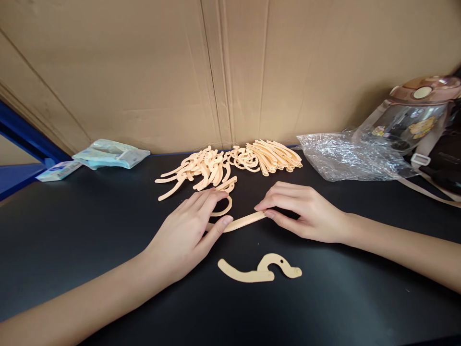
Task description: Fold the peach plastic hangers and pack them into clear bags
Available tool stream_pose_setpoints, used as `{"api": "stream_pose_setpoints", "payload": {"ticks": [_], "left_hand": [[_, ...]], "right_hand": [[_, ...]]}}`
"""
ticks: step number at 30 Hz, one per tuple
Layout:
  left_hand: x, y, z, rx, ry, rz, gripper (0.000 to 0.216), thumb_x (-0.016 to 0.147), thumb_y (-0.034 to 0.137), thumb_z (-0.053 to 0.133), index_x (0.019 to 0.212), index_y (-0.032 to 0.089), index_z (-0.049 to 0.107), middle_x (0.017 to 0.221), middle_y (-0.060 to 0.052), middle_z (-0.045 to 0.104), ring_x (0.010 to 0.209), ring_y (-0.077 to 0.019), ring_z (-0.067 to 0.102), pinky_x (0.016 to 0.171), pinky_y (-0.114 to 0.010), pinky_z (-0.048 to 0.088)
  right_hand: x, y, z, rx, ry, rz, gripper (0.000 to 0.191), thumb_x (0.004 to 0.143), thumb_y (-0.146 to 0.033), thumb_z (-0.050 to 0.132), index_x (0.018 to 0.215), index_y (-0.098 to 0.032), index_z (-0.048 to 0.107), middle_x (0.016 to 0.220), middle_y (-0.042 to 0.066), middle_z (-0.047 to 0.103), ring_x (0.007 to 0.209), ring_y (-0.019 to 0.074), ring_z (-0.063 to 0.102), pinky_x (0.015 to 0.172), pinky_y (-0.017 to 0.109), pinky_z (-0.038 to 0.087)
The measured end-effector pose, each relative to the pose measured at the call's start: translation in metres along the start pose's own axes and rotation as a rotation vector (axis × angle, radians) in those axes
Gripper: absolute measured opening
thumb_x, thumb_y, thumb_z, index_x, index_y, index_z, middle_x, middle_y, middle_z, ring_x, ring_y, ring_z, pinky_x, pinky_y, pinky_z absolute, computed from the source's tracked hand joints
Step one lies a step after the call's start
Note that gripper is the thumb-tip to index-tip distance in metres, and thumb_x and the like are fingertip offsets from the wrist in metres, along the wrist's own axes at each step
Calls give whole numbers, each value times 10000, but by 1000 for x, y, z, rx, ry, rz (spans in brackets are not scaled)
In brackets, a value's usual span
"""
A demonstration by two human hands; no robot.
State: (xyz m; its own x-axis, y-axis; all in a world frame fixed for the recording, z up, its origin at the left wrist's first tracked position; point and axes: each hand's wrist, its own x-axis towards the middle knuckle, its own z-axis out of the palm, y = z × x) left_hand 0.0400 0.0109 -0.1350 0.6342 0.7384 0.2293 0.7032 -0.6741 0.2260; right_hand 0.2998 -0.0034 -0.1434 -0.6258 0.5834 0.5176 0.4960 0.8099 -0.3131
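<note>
My right hand (304, 211) pinches the right end of a long, slightly curved beige plastic strip (245, 221) between thumb and fingertips. At the strip's left end, my left hand (189, 226) is closed, its thumb against the strip and its fingers over a hook-shaped beige piece (225, 207). The left fingers hide part of these pieces, so I cannot tell whether they are joined. Nearer to me lies a flat beige assembly (248, 275), a curved strip overlapping a hook-shaped piece with a small hole.
Behind my hands spreads a pile of curved beige pieces (209, 166), with long strips (275, 156) at its right. Tissue packs (111, 154) lie back left. At the right are a crumpled clear bag (345, 158) and a strapped bottle (414, 120). Cardboard (144, 72) stands behind the black table.
</note>
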Motion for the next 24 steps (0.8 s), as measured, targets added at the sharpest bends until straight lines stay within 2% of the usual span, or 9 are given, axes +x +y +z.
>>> {"api": "stream_pose_setpoints", "payload": {"ticks": [3,7,9,12,17,20,24], "left_hand": [[1,0,1,-12,2,-7,364,981,429,355,1274,240,463,1343,-60,522,1187,-245,526,962,-386,460],[1,-2,3,1,19,21,382,972,446,378,1277,233,465,1356,-66,514,1230,-254,497,987,-390,442],[1,-2,3,9,11,28,381,976,440,379,1278,226,468,1367,-67,504,1249,-248,481,1000,-389,432],[0,-2,3,32,-2,48,371,986,420,363,1273,223,492,1394,-61,483,1278,-241,452,1018,-398,418],[0,-3,4,54,4,68,400,995,404,351,1322,221,492,1411,-64,473,1296,-241,436,1035,-420,413],[0,-3,4,46,-22,77,391,998,384,345,1334,268,508,1428,-51,457,1307,-253,425,1043,-439,412],[0,-3,2,42,-46,66,394,995,383,341,1317,261,532,1434,-62,448,1298,-267,433,1041,-452,418]], "right_hand": [[0,-2,-2,-75,22,-62,163,942,-236,514,1035,-158,623,907,69,667,824,158,588,733,299,489],[-4,-14,-1,-340,-5,-340,299,934,-439,497,893,-176,632,825,71,661,808,191,613,687,326,490],[-7,-21,1,-394,-23,-454,370,914,-527,481,812,-203,627,783,63,650,786,196,616,669,332,490],[-9,-28,4,-394,-35,-537,343,903,-498,502,745,-219,621,760,56,639,760,192,610,656,332,498],[-4,-30,0,-371,-142,-479,179,877,-209,492,784,-199,645,806,62,642,805,183,606,682,312,493],[-2,-30,-2,-335,-195,-413,202,871,-149,461,813,-179,652,850,75,648,824,185,595,691,312,482],[-3,-26,-1,-265,-175,-345,217,877,-86,440,808,-171,627,922,76,650,827,171,577,706,303,462]]}}
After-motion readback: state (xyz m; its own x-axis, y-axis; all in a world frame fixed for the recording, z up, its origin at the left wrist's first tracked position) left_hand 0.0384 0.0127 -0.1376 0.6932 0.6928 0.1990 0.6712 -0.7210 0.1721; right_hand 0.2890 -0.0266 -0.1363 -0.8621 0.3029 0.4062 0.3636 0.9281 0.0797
